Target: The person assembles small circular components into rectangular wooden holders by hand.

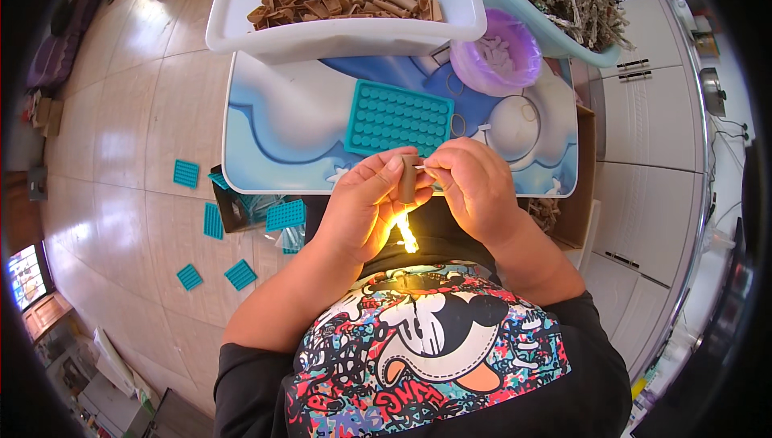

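Note:
Just past the near edge of the table, my left hand (358,201) is wrapped round a short brown tube (408,185), which it holds upright. My right hand (476,187) is at the tube's upper right side, thumb and forefinger pinched on a small thin white piece (419,167). A bright yellow string of lights (408,233) hangs glowing below the left fingers; whether it joins the tube is hidden. Beyond both hands, a teal tray (400,116) with rows of round cups lies on the table.
A white bin (346,36) of brown tubes stands at the table's far side. Right of it are a purple bowl (527,44) of small pale pieces and a pale blue tub (599,56) of tangled bundles. Teal grid pieces (240,274) lie on the floor at left, near a box.

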Motion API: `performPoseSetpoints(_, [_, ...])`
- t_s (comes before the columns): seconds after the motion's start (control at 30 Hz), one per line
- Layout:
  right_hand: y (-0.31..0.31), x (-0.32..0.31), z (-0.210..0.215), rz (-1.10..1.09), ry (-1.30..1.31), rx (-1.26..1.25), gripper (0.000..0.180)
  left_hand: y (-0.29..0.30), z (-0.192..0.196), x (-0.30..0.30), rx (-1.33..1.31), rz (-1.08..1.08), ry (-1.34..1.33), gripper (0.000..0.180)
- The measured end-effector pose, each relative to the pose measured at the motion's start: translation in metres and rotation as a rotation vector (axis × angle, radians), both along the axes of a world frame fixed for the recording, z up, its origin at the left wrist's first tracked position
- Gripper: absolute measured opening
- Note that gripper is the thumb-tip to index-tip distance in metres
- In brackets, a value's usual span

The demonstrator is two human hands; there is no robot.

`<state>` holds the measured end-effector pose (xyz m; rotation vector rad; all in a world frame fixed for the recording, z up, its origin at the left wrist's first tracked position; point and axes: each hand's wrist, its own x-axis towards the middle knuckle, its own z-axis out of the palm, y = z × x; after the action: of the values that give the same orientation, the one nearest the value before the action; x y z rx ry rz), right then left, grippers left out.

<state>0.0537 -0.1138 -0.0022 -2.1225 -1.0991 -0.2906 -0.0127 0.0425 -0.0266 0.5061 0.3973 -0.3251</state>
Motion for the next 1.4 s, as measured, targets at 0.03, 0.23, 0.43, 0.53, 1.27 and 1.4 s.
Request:
performPoseSetpoints(0.03, [0.0, 0.0, -0.001, 0.003, -0.018, -0.009, 0.015, 0.0, -0.001, 0.0, 0.001, -0.001, -0.011, 0.034])
performPoseSetpoints(0.23, [0.0, -0.001, 0.006, -0.015, -0.115, -0.111, 0.015, -0.002, 0.002, -0.002, 0.125, 0.019, 0.007, 0.032])
performPoseSetpoints(0.43, [-0.002, -0.003, 0.005, 0.011, -0.138, -0.113, 0.013, -0.004, 0.001, -0.003, 0.094, 0.027, 0.046, 0.03])
performPoseSetpoints(0.53, [-0.002, -0.003, 0.005, 0.022, 0.049, -0.014, 0.012, -0.004, 0.0, -0.003, 0.054, 0.008, 0.03, 0.031])
performPoseSetpoints(1.27, [-0.007, -0.008, 0.008, 0.016, 0.087, 0.015, 0.013, -0.007, 0.003, -0.005, 0.054, -0.021, 0.036, 0.031])
performPoseSetpoints(1.4, [-0.006, -0.01, 0.006, 0.023, 0.074, -0.039, 0.014, -0.009, 0.001, -0.005, 0.068, -0.022, 0.049, 0.031])
